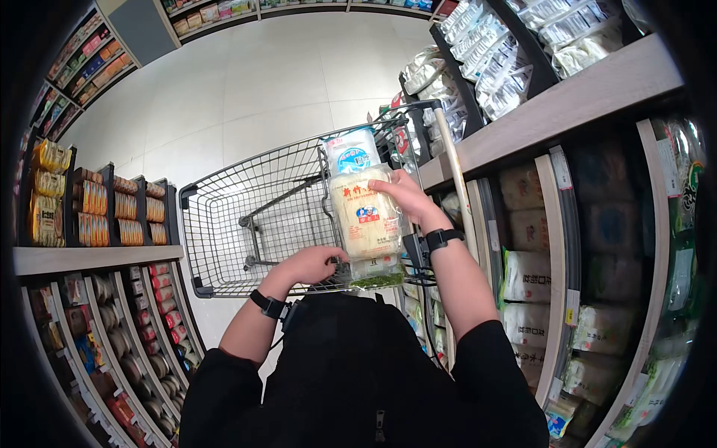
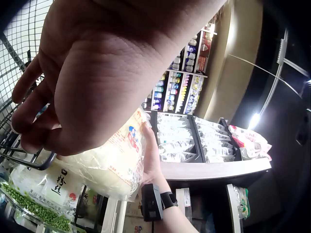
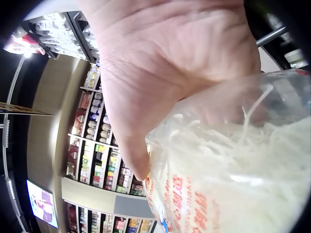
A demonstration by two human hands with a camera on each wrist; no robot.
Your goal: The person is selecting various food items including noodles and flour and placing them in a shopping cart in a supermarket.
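Observation:
A clear bag of white noodles (image 1: 366,216) with red print and a blue-and-red label is held upright over the near end of a wire shopping cart (image 1: 254,216). My right hand (image 1: 407,196) grips the bag's upper right side; the same noodle bag (image 3: 233,184) fills that wrist view under the palm. My left hand (image 1: 314,263) curls round the cart's near rim, just left of the bag's bottom; its fingers (image 2: 29,131) hook the wire. A blue-labelled packet (image 1: 351,153) stands in the cart behind the bag. A bag with green peas (image 2: 34,206) lies below.
Shelves with noodle packets (image 1: 515,60) rise on the right, and lower shelves hold more bags (image 1: 526,276). On the left stand shelves of orange packs (image 1: 97,209) and jars (image 1: 149,351). A pale tiled aisle floor (image 1: 246,82) stretches beyond the cart.

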